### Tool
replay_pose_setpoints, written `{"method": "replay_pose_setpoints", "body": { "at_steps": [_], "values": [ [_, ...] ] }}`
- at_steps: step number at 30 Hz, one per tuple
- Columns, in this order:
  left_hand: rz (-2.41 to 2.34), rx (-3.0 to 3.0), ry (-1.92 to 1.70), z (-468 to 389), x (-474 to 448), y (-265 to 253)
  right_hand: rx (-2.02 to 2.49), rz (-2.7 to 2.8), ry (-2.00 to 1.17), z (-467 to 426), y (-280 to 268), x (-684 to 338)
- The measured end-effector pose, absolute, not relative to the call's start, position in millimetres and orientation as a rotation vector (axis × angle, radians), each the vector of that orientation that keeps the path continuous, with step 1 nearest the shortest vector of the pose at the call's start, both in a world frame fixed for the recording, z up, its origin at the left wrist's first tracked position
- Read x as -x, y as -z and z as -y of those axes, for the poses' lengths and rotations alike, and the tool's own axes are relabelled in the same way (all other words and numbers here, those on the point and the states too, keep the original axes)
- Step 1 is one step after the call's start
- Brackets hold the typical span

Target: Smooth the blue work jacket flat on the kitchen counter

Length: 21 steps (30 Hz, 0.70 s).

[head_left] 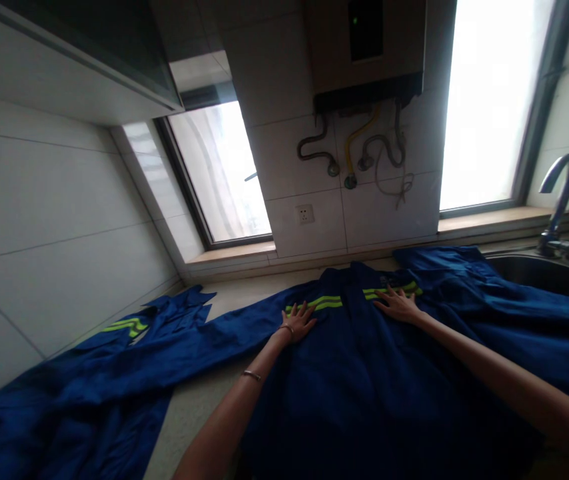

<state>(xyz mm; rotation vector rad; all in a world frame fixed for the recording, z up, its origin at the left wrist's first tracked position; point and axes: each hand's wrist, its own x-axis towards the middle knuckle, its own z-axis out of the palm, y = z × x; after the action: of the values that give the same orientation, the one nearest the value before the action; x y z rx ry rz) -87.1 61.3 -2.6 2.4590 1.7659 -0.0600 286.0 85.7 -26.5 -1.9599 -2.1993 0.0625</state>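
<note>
A dark blue work jacket (354, 380) with yellow-green reflective stripes (322, 303) lies spread flat on a pale countertop (244, 293). My left hand (298, 321) rests palm down on its chest, fingers spread, just below the left stripe. My right hand (398, 305) lies flat on the right side of the chest, touching the other stripe. One sleeve (164, 327) stretches out to the left, ending at a striped cuff (132, 327). Neither hand holds anything.
More blue cloth (464, 280) lies at the right by a steel sink (539, 270) with a curved tap (559, 193). A tiled wall runs along the left. Behind are two windows, a wall socket (305, 214) and a water heater (369, 53) with hoses.
</note>
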Motion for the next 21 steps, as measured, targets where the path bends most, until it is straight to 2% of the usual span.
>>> {"method": "replay_pose_setpoints", "body": {
  "at_steps": [12,17,21],
  "values": [
    [-1.814,-2.467,0.025,-104.5,88.4,1.1,1.848,2.171,-0.149,-133.8,12.8,-282.7],
    [-1.879,-2.651,0.02,-96.6,82.2,-4.5,1.547,1.84,-0.38,-111.1,-15.0,-291.1],
    [-1.919,-2.745,-0.025,-85.1,79.7,-10.0,1.435,1.744,-0.453,-53.4,-39.8,-296.1]
  ]
}}
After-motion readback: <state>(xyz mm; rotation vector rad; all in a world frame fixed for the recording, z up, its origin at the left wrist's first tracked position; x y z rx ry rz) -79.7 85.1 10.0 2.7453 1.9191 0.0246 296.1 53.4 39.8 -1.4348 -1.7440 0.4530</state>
